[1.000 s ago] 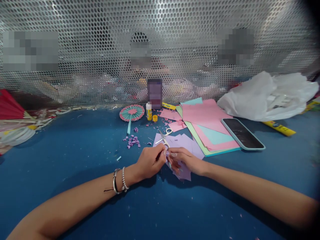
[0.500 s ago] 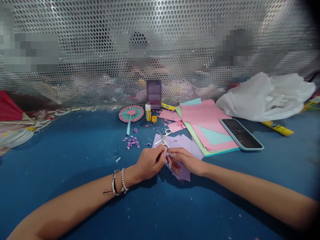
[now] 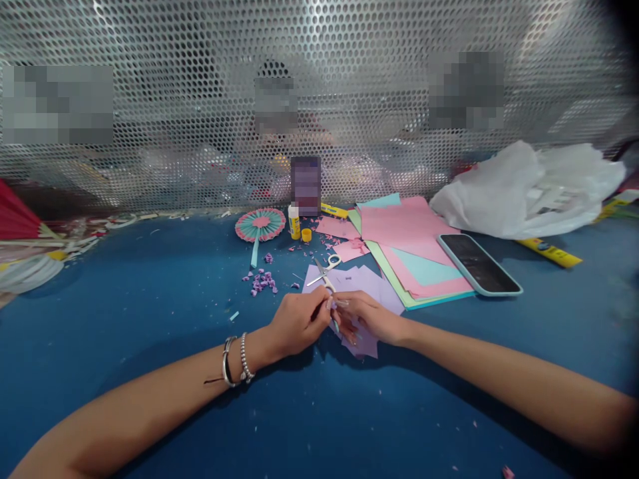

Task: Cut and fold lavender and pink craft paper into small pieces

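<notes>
Perforated metal panel point(image 3: 200, 53) forms the background, standing behind a blue table point(image 3: 150, 286). At far left, a red object point(image 3: 17, 216) is partly cut off by the frame edge. Next, loose purple curled pieces point(image 3: 264, 282) lie in front of a pink-and-blue pleated rosette point(image 3: 260, 223) on a stem. An uncapped glue stick point(image 3: 294, 226) stands upright beside its yellow cap point(image 3: 306, 235). At center, the left hand point(image 3: 299, 324) pinches a small lilac piece point(image 3: 333, 304) between its fingertips, above the near-left part of the lilac sheets point(image 3: 372, 283). Open scissors point(image 3: 325, 271) rest on these sheets, just beyond the hands. The right hand point(image 3: 368, 313), fingers curled, meets the left at this piece; whether it also grips cannot be determined. Rightward are stacked colored sheets point(image 3: 399, 223), a phone point(image 3: 480, 265) overlapping their edge, a white plastic bag point(image 3: 524, 189) and a yellow packet point(image 3: 552, 253).
</notes>
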Available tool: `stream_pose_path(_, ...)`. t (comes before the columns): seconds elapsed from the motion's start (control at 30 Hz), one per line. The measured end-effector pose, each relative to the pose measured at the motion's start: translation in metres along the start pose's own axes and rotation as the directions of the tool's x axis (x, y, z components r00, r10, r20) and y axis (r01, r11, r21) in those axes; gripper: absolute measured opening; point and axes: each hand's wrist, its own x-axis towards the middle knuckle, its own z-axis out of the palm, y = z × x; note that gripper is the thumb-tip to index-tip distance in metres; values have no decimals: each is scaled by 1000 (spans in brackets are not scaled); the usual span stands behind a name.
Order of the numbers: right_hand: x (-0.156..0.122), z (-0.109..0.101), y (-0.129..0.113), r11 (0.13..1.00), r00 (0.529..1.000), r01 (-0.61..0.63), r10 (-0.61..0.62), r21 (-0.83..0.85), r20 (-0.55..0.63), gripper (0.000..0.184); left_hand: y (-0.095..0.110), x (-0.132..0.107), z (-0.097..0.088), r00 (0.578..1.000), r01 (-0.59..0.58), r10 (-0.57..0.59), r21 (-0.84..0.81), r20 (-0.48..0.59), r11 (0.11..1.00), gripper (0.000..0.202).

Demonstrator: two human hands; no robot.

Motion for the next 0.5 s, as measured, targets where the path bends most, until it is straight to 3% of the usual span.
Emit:
stream_pose_path(0.2, 0, -1, 1, 1000, 1000, 5, -5, 9, -25, 22, -1, -1, 1, 1000, -14, 13, 49, 8, 999, 22)
stream_pose_path(0.5, -1, 0, 2, 1000, 995, -6, 7, 14, -96, 26, 1, 2, -1, 995, 94, -95, 41, 16, 995, 18)
